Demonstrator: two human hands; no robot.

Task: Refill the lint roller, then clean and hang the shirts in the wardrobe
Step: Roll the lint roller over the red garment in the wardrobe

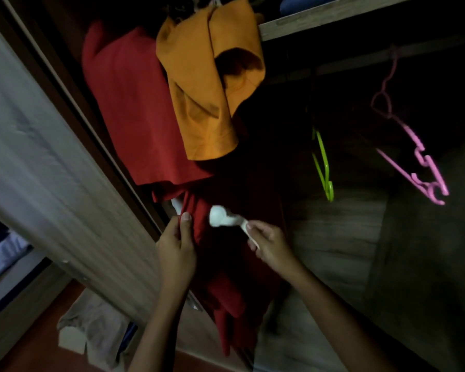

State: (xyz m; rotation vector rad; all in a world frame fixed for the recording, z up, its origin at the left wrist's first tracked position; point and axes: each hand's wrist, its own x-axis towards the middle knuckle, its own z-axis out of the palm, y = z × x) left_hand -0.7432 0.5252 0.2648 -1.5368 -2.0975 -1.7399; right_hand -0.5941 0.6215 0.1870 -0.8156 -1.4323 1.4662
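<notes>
A dark red shirt (226, 277) hangs low in the wardrobe, below a brighter red shirt (134, 108) and an orange shirt (207, 84). My left hand (176, 251) pinches the dark red shirt's left edge with thumb on the cloth. My right hand (269, 242) holds the white lint roller (223, 217) by its handle, with the roller head lying against the dark red fabric just right of my left thumb. A white hanger end (176, 204) shows beside the cloth.
An empty green hanger (322, 167) and an empty pink hanger (414, 157) hang from the rail on the right. The wardrobe's sliding door (51, 170) stands at the left. A shelf edge (320, 20) runs above. Pale cloth and a white box (91, 326) lie on the floor.
</notes>
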